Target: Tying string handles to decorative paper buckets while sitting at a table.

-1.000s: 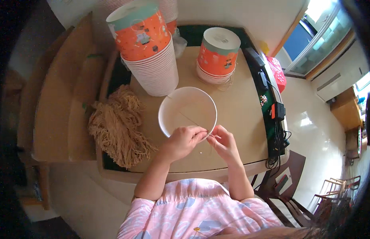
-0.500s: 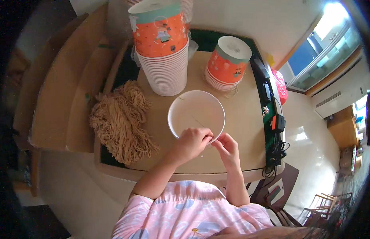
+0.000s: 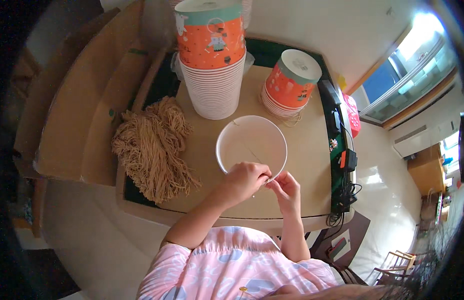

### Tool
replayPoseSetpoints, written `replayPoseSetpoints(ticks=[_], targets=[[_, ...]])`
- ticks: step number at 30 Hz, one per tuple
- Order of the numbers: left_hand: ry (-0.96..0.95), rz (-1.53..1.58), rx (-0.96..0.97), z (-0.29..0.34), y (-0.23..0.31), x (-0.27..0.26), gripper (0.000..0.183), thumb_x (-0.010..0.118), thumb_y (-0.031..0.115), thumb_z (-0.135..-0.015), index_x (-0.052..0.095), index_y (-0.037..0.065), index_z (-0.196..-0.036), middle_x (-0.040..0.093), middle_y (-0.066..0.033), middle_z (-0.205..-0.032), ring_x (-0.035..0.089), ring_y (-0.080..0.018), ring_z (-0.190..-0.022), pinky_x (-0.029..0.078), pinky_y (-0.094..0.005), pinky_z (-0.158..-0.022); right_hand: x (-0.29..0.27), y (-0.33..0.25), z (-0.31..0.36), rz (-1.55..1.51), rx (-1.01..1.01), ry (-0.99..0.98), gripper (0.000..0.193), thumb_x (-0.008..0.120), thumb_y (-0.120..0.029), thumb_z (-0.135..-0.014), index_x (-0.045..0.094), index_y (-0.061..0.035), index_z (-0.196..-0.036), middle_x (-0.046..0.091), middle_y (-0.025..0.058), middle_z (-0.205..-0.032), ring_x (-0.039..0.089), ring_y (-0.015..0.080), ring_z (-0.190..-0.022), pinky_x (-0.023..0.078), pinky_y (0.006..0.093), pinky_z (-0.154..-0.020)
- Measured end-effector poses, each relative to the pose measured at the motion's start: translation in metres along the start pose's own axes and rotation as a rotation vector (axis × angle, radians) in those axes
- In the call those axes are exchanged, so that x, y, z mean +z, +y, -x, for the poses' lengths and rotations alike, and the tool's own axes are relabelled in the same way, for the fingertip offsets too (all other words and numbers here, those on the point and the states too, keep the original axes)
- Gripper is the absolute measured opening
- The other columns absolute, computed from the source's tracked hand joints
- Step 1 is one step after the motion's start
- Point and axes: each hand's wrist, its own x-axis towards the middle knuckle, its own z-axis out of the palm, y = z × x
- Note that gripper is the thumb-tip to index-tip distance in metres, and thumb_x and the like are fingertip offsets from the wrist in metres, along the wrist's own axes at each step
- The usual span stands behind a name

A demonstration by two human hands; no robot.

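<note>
An open white paper bucket [image 3: 236,142] stands on the table in front of me, its mouth facing up. My left hand [image 3: 245,182] is closed at the bucket's near rim, the fingers reaching over the edge. Just to its right, my right hand [image 3: 286,190] pinches at the same rim with thumb and forefinger. The fingertips of both hands nearly meet. A thin string [image 3: 253,153] runs across the inside of the bucket to my left hand, and a short string end shows at the far rim. What lies between the fingertips is too small to make out.
A bundle of tan string [image 3: 152,150] lies at the left. Behind the bucket rise a tall stack of orange-and-white paper buckets [image 3: 214,85] and a shorter upside-down stack [image 3: 292,82]. Cables and a power adapter [image 3: 348,160] line the right edge. A large cardboard box [image 3: 77,125] stands left.
The whole view has shifted slightly. Both hands stay at the bucket's near rim, with only small finger movement.
</note>
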Motion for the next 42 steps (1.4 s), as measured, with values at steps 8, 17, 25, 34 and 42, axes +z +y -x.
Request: replayPoseSetpoints(ticks=[8,17,25,34,42], targets=[[0.028,-0.046,-0.043,0.000,0.001,0.004,0.008,0.060,0.011,-0.085,0.059,0.003,-0.088,0.065,-0.0141,-0.082,0.064,-0.0310,-0.074,0.050,-0.0402,-0.068,-0.001,0.002,0.003,-0.013,-0.036,0.001,0.017,0.065,0.005,-0.084,0.053,0.0008,-0.095,0.065,0.0077,-0.088,0.064,0.0145,-0.085,0.053,0.0265,-0.078],[0.208,-0.049,0.177,-0.001,-0.003,-0.002,0.009,0.061,0.008,-0.080,0.055,0.003,-0.085,0.060,-0.0147,-0.089,0.060,-0.0333,-0.084,0.047,-0.0417,-0.079,0.000,-0.006,0.004,0.004,-0.028,0.006,0.019,0.065,0.007,-0.083,0.052,0.0009,-0.097,0.065,0.0105,-0.092,0.065,0.0175,-0.088,0.053,0.0285,-0.081],[0.116,0.015,0.040,0.000,0.001,-0.005,0.014,0.059,0.014,-0.086,0.061,0.003,-0.095,0.065,-0.0154,-0.086,0.063,-0.0323,-0.083,0.049,-0.0418,-0.075,-0.005,-0.008,0.003,0.023,-0.056,-0.003,0.020,0.061,0.008,-0.084,0.053,0.0016,-0.101,0.064,0.0118,-0.093,0.065,0.0193,-0.089,0.054,0.0309,-0.082],[0.024,-0.069,0.054,0.005,-0.007,-0.008,0.014,0.059,0.012,-0.085,0.065,0.005,-0.096,0.067,-0.0111,-0.090,0.063,-0.0290,-0.090,0.050,-0.0405,-0.079,0.020,-0.093,0.061,0.298,-0.243,-0.570,0.012,0.060,-0.006,-0.088,0.056,-0.0003,-0.097,0.062,0.0135,-0.099,0.062,0.0230,-0.089,0.049,0.0332,-0.082],[0.040,-0.072,0.094,-0.001,-0.007,-0.002,0.013,0.056,0.012,-0.087,0.067,0.006,-0.090,0.066,-0.0104,-0.088,0.062,-0.0285,-0.088,0.050,-0.0396,-0.080,0.018,-0.094,0.070,0.031,-0.317,-1.274,0.016,0.057,-0.007,-0.090,0.060,0.0032,-0.103,0.063,0.0207,-0.103,0.063,0.0348,-0.091,0.051,0.0411,-0.079]])
